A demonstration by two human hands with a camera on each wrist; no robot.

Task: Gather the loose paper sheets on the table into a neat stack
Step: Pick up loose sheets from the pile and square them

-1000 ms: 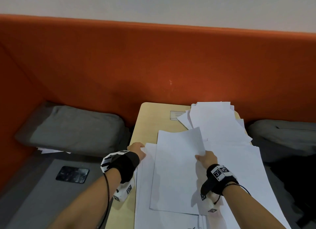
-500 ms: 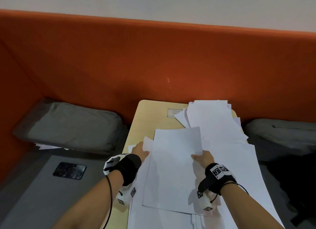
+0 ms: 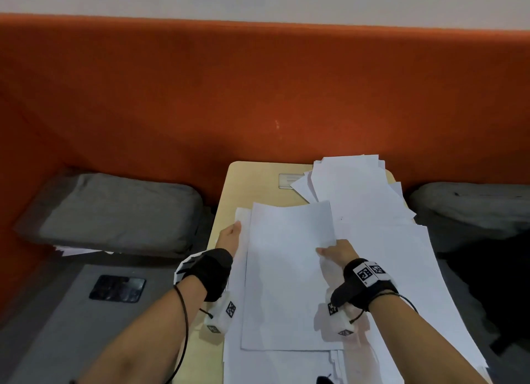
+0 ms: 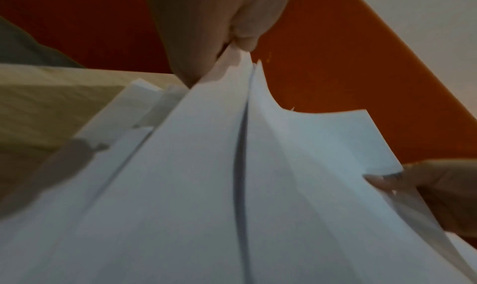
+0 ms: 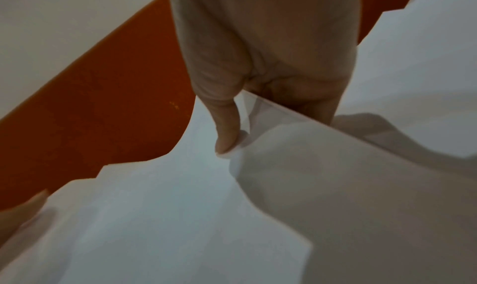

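Head view shows both hands gripping one white paper sheet [image 3: 286, 274], left hand [image 3: 229, 237] and right hand [image 3: 337, 253] pinching opposite edges above the pale wooden worktop [image 3: 252, 183]. Gathering seems early: a fanned heap of loose white sheets [image 3: 355, 188] waits beyond.

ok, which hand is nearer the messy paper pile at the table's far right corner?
Right. The right hand pinches the top sheet just below the far pile; the left hand grips sheets at the table's left edge, farther away.
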